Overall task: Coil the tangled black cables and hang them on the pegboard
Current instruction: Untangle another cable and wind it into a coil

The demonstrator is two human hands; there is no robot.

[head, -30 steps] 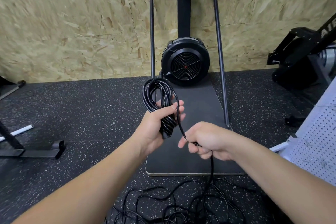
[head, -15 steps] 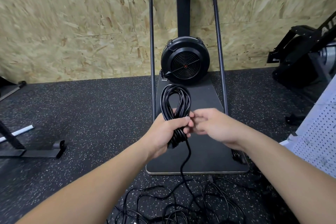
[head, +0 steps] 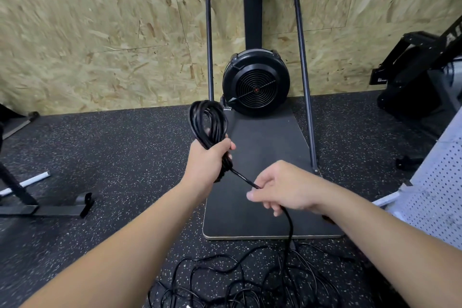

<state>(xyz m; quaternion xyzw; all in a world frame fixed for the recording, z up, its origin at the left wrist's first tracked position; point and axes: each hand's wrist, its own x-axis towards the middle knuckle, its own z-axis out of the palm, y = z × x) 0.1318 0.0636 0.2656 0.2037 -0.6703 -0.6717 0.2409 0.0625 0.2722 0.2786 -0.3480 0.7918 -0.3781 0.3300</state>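
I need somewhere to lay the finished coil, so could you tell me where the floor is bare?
Bare rubber floor lies left of the machine's black base board, up to the wall. The board is bare too. Nearest the person it is crowded: tangled cable covers the floor.

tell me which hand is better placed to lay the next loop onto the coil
Right, most likely. The right hand pinches the free cable running down to the tangle on the floor, so it can feed it up. The left hand is occupied gripping the coil.
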